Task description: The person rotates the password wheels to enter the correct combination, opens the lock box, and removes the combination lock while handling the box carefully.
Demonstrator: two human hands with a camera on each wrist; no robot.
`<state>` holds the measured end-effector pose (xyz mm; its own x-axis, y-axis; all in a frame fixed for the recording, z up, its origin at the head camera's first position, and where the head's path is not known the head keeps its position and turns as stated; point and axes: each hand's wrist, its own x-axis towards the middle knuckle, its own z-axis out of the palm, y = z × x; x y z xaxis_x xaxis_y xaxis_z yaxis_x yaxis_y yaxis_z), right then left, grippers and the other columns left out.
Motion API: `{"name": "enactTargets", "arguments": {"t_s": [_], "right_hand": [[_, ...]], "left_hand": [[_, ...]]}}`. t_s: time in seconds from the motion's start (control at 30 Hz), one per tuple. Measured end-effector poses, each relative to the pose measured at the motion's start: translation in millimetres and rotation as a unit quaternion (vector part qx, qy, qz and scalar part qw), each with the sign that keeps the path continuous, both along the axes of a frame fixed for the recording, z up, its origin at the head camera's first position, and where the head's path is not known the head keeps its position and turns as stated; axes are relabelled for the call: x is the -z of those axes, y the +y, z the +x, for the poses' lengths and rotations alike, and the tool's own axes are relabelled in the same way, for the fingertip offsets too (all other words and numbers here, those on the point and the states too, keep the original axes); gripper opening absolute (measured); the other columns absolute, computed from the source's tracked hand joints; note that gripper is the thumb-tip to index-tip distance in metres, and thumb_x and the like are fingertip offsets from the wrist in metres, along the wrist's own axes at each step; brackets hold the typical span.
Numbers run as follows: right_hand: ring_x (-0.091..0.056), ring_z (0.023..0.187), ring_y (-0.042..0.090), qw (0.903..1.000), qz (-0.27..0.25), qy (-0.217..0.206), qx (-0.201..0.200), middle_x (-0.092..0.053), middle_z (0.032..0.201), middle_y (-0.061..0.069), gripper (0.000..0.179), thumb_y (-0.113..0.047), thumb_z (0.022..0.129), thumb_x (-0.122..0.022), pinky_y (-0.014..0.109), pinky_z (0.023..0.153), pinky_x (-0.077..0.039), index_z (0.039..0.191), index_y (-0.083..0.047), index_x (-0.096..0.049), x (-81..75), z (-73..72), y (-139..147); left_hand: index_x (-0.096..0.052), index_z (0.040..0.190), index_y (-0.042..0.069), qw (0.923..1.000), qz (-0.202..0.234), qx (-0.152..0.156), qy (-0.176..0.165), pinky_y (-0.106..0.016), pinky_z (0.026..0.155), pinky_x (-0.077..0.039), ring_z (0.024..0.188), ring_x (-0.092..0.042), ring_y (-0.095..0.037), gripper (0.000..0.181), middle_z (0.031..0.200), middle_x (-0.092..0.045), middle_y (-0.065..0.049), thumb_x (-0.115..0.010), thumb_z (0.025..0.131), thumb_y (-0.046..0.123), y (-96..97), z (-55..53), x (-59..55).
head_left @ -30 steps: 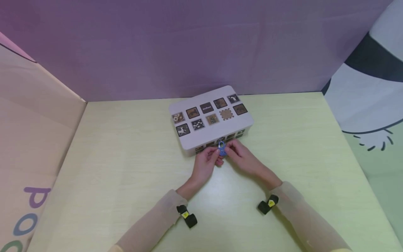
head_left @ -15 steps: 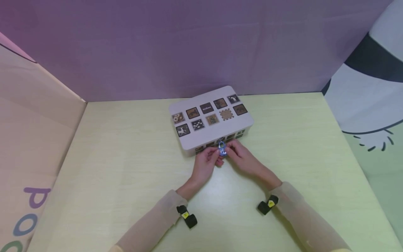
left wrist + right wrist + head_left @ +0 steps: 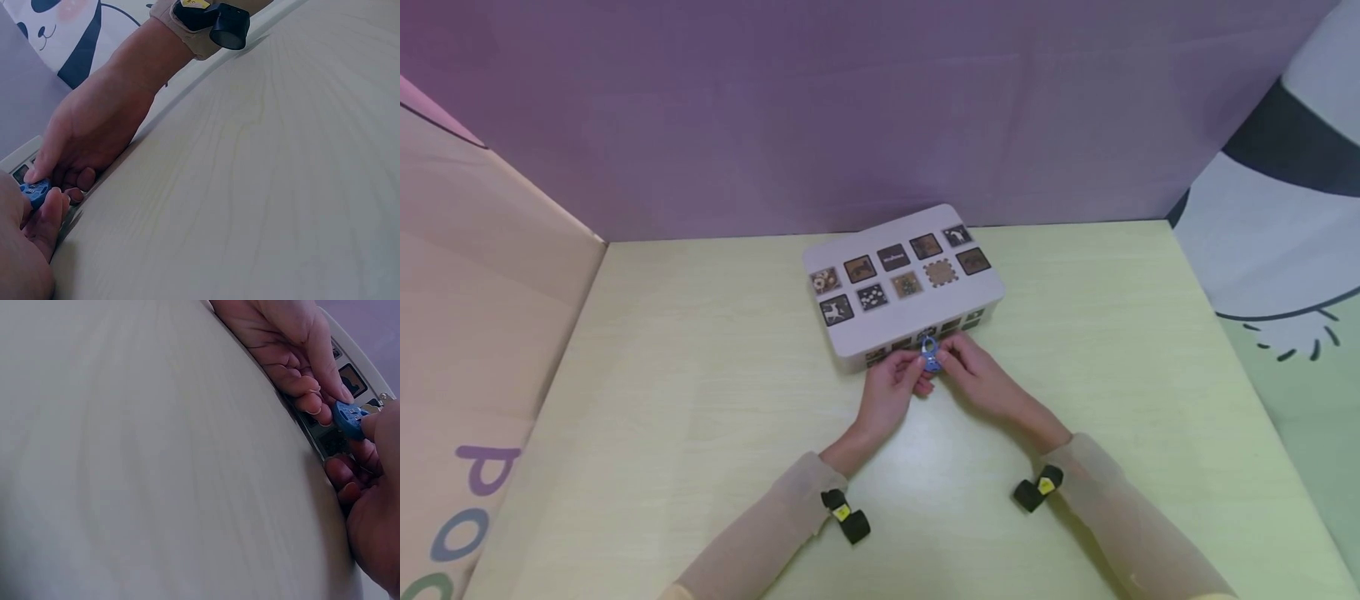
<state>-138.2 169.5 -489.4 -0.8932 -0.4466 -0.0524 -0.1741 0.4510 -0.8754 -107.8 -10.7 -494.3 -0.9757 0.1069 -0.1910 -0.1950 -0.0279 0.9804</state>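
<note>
A small blue padlock (image 3: pixel 930 358) with a metal shackle is held at the front side of a white tin box (image 3: pixel 917 314). My left hand (image 3: pixel 887 396) pinches its left side between thumb and fingers. From the other side, my right hand (image 3: pixel 985 379) pinches it too. In the right wrist view, small markings or dials show on the face of the padlock (image 3: pixel 348 419), too blurred to read. Its shackle sits by a metal catch on the box front; whether it passes through the catch cannot be told. Fingers cover part of the padlock in both wrist views.
The box, printed with square pictures, stands on a pale wooden table (image 3: pixel 700 375) near the purple back wall (image 3: pixel 880 117). Printed panels stand along the left and right sides. Black straps with small devices (image 3: pixel 853 525) are on both sleeves.
The padlock tilts slightly between the fingers, its face catching brighter light half a second ago than now. Both hands and the box stay practically in place.
</note>
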Motion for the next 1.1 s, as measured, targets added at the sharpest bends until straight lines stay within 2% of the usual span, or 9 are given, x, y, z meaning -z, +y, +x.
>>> {"name": "enactTargets", "arguments": {"t_s": [0.47,1.1], "right_hand": [[-0.059,0.103,0.024,0.9999,-0.014,0.000,0.003,-0.061,0.109,0.012,0.014,-0.013,0.109,-0.050,0.046,0.098,-0.055,0.114,-0.001,-0.055,-1.6,0.5,0.4],[-0.056,0.099,0.022,1.0000,-0.009,-0.004,0.002,-0.060,0.107,0.011,0.015,-0.014,0.110,-0.048,0.043,0.094,-0.054,0.113,-0.001,-0.056,-0.2,0.5,1.2]], "left_hand": [[-0.064,0.119,-0.009,1.0000,-0.005,-0.003,-0.004,-0.027,0.073,-0.066,0.075,-0.069,-0.017,0.021,0.100,-0.071,-0.025,-0.058,0.105,0.006,0.3,0.6,-1.1],[-0.063,0.119,-0.010,1.0000,0.004,-0.001,0.003,-0.027,0.073,-0.066,0.074,-0.069,-0.014,0.021,0.101,-0.071,-0.026,-0.057,0.104,0.004,0.4,0.7,-1.4]]}}
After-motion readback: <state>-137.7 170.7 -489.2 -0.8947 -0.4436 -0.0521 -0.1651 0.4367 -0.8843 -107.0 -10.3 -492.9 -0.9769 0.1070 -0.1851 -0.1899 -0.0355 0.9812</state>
